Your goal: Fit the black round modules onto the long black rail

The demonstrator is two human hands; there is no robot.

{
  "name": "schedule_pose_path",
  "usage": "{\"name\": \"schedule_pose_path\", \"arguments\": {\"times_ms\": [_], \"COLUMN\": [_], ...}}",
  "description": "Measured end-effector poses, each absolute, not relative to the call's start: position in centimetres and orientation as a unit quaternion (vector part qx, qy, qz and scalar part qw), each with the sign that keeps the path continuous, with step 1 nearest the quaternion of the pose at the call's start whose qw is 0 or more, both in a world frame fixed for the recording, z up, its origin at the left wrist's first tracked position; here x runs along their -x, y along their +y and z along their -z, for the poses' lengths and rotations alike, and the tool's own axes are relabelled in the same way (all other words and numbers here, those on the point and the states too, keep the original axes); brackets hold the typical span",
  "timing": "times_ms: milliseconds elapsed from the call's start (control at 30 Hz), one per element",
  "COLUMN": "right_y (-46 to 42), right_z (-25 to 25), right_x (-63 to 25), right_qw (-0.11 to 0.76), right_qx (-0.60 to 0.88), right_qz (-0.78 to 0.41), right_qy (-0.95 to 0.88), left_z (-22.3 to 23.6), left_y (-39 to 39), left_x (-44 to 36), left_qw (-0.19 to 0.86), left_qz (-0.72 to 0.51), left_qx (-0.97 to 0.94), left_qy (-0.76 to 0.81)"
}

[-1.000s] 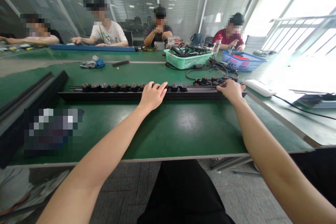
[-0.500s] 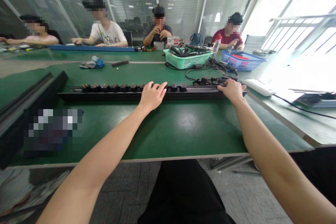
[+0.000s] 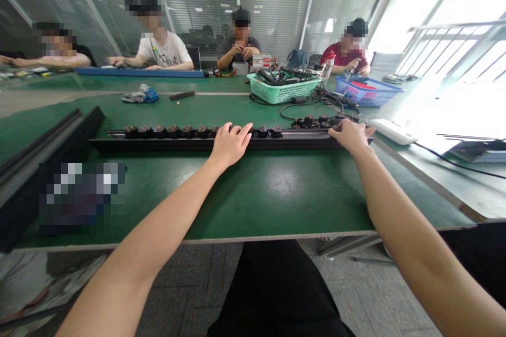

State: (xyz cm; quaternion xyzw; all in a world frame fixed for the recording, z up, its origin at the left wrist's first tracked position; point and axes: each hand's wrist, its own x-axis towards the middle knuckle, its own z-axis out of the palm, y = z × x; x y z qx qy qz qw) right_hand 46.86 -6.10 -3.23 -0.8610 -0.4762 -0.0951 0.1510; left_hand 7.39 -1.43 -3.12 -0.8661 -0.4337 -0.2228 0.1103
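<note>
A long black rail lies crosswise on the green table, with a row of black socket-like modules set along it. My left hand lies over this row right of its middle, fingers curled down on the modules and covering some of them. Two modules show just right of that hand. Farther right, a stretch of the rail has no modules in view. At the right end my right hand grips the rail, thumb to the left and fingers over the far side. Loose black modules lie behind it.
Black profiles and a blurred dark packet lie at left. Beyond are gloves, a green basket of cables, a blue basket and a white power strip. Several co-workers sit across the table.
The view has shifted very slightly. Both hands keep their places on the rail, and the modules show no visible change.
</note>
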Motion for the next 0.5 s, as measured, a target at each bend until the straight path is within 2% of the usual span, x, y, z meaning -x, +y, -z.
{"name": "schedule_pose_path", "arguments": {"times_ms": [500], "right_y": [-6.14], "right_z": [3.22], "right_x": [-46.75], "right_qw": [0.173], "right_qx": [0.872], "right_qz": [0.091], "right_qy": [-0.448], "left_z": [3.43], "left_y": [-1.07], "left_x": [-7.31], "left_qw": [0.117], "left_qz": [0.232], "left_qx": [0.864], "left_qy": [-0.431]}}
